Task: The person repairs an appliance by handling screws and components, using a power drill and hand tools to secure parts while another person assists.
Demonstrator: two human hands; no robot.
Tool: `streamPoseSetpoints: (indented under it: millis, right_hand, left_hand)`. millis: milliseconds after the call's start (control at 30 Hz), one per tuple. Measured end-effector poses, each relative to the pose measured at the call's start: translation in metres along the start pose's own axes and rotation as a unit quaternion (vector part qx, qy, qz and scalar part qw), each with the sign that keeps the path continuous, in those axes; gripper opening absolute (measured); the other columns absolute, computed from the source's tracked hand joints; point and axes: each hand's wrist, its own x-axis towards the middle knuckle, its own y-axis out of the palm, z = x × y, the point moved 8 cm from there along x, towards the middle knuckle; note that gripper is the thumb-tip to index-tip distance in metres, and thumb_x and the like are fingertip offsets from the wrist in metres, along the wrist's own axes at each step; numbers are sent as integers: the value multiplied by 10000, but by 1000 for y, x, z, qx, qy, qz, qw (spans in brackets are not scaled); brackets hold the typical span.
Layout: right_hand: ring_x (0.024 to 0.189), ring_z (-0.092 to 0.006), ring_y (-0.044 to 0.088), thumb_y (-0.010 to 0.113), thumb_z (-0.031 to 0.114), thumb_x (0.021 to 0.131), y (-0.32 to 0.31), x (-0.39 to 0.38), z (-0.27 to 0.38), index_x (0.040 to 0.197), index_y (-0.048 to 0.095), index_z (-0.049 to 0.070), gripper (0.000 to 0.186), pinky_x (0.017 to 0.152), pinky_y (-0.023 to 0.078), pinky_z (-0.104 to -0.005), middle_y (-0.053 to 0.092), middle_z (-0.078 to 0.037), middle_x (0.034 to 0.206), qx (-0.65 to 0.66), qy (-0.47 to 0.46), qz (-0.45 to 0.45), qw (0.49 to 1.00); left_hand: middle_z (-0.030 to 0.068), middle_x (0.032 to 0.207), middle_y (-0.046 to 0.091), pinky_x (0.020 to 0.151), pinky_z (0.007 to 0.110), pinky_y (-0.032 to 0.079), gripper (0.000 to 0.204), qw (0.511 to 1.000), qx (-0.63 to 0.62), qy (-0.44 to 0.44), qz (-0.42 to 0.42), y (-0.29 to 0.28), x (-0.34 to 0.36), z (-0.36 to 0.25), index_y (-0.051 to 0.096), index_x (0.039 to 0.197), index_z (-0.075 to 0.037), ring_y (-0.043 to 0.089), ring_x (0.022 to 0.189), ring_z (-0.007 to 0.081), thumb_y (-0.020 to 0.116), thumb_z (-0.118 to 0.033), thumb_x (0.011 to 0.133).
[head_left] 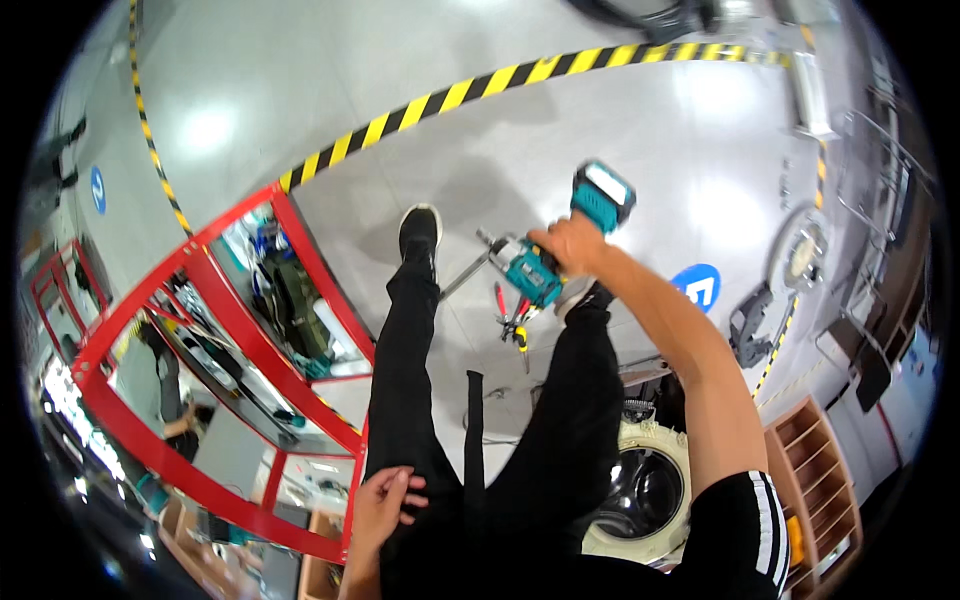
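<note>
- Drill [540,262] — teal cordless, in right hand [572,245], fist clenched round the grip; battery end [603,195] points up and away, nose end points left toward the left shoe.
- Drill is held out in front of the body, above the grey floor [560,130], between the two legs in black trousers.
- Rt forearm comes in from lower right, sleeve black w/ white stripes [765,520].
- Left hand [385,505] low in view, resting on left thigh — fingers loosely curled, holding nothing.
- Pliers [512,318], red and yellow handles, lie on floor just below the drill; a thin metal rod [462,275] lies beside them, near the left shoe [419,228].
- Red-framed rack [240,340] to the left, glass panels, bags and gear inside; can't tell what exactly.
- Yellow-black tape line [480,85] runs across floor well beyond the feet.
- Tyre on a wheel [645,485] sits behind the rt leg, near lower centre.
- Wooden shelf unit [815,480] at lower right, beside the arm.
- Blue round floor sticker [698,283] just right of the forearm.
</note>
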Motion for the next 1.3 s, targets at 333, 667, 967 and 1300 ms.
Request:
streamPoseSetpoints:
  millis: [333,667,967,1300]
  right_hand:
    - [751,-337,594,691,196,673,-159,-418,178,1063,559,56,434,662,483,-376,609,-167,834,376,202,-496,756]
    - [495,-134,443,653,191,714,-114,-650,291,1132,422,-15,521,513,340,-269,450,-46,561,644,-213,-709,192]
    - [469,-119,413,637,222,712,10,-801,343,1125,424,-35,531,501,324,-251,434,-35,554,500,-249,-817,142]
    - [504,-112,386,588,231,721,91,-853,398,1166,422,25,518,541,323,-256,431,-16,609,381,-326,-865,1]
  left_hand:
    - [66,835,649,676,233,452,232,828,218,484,179,135,-173,-180,613,996,24,574,722,103,595,-155,849]
    - [143,1111,582,894,312,428,392,623,322,408,584,428,-416,-52,439,1243,62,551,1010,186,510,-82,886]
    - [194,1120,570,930,354,425,395,522,454,323,645,555,-504,159,410,1250,77,543,1061,222,486,-83,897]
    - [192,1102,577,892,354,456,416,367,595,246,672,613,-520,310,447,1209,94,572,1014,235,481,-202,919]
